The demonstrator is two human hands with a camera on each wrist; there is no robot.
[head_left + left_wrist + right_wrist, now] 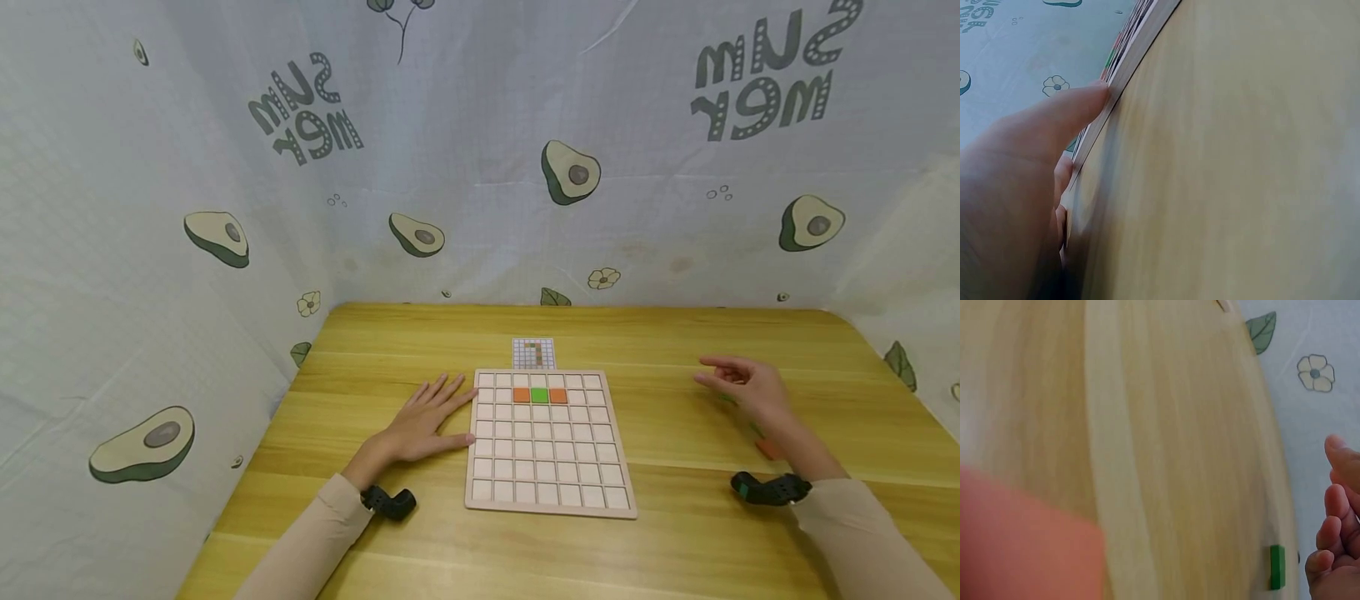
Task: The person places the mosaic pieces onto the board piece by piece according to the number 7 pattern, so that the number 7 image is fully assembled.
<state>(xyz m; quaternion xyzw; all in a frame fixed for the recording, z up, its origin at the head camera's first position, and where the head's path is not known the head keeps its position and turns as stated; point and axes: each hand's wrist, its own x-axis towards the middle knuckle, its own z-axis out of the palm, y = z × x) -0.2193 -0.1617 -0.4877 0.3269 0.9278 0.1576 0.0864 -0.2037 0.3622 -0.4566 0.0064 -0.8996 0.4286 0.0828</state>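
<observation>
Grid board lies mid-bench. Orange, green, orange tiles sit in its second row from the far edge. Left hand rests flat, fingers straight, touching the board's left edge. Right hand hovers right of the board, fingers loosely spread, holding nothing, above a green tile. Judged step: fetching a tile, which calls for a pinch. Wooden bench; avocado-print cloth behind the board.

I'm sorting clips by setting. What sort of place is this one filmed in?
Probably a small makeshift recording booth rather than a lived-in room: a wooden table closed in on three sides by an avocado-print cloth, with only a grid board and a small pattern card laid out between the person's hands.
</observation>
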